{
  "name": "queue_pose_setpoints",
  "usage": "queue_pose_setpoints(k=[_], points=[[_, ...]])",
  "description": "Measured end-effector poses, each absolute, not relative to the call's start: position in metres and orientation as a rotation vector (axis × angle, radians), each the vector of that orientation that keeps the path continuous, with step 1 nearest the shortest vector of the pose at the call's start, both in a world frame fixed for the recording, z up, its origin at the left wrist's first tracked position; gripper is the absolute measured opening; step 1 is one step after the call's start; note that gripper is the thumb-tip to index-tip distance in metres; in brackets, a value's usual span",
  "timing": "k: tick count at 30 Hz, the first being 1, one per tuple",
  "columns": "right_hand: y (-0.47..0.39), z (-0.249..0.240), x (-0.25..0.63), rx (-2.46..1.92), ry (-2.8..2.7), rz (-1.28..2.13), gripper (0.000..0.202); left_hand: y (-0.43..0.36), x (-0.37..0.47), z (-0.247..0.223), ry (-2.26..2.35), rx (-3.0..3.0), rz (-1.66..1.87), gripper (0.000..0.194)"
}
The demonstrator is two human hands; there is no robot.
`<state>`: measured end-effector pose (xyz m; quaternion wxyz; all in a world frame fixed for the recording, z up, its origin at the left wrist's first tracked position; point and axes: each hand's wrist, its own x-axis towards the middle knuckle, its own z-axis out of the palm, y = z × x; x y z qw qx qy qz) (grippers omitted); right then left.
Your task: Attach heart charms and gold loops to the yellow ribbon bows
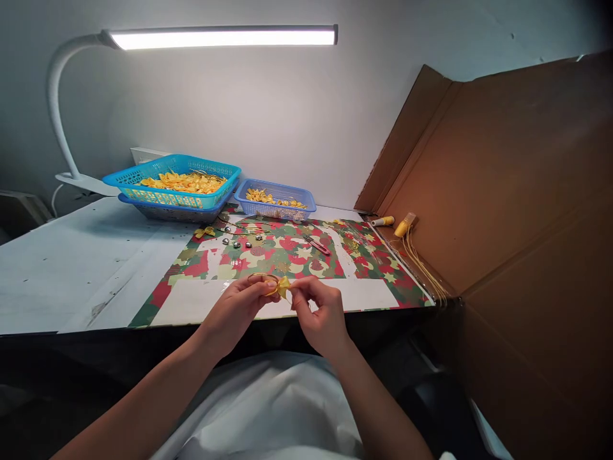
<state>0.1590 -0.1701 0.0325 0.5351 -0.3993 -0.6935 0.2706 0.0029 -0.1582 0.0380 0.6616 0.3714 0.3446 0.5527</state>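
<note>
Over the table's front edge, a small gold ribbon bow (pixel 283 287) is held up between my two hands. My left hand (pixel 234 313) is closed, thumb and fingers pinching the bow's left side together with a loop of gold cord (pixel 258 275). At the bow's right side, my right hand (pixel 322 314) is closed in a pinch; whether it grips a ribbon tail or the cord is hidden by the fingertips. Beyond the hands lie several small silver bells (pixel 236 245) and another gold bow (pixel 205 232).
A blue basket (pixel 172 199) of gold bows rests on a darker one at the back left. Beside it stands a periwinkle basket (pixel 275 209) with gold pieces. Red snips (pixel 317 245) lie on the patterned sheet. Cardboard (pixel 517 172) walls the right, near gold cords (pixel 424 262). A lamp (pixel 223 38) hangs above.
</note>
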Motion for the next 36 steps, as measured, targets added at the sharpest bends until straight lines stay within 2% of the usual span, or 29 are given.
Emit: queue_pose_setpoints(k=[19, 36], points=[[-0.129, -0.01, 0.157, -0.934, -1.568, 0.789, 0.012, -0.128, 0.006, 0.007, 0.795, 0.75, 1.303, 0.022], [-0.129, -0.012, 0.16, -0.95, -1.613, 0.752, 0.013, -0.127, 0.006, 0.004, 0.832, 0.779, 1.29, 0.019]])
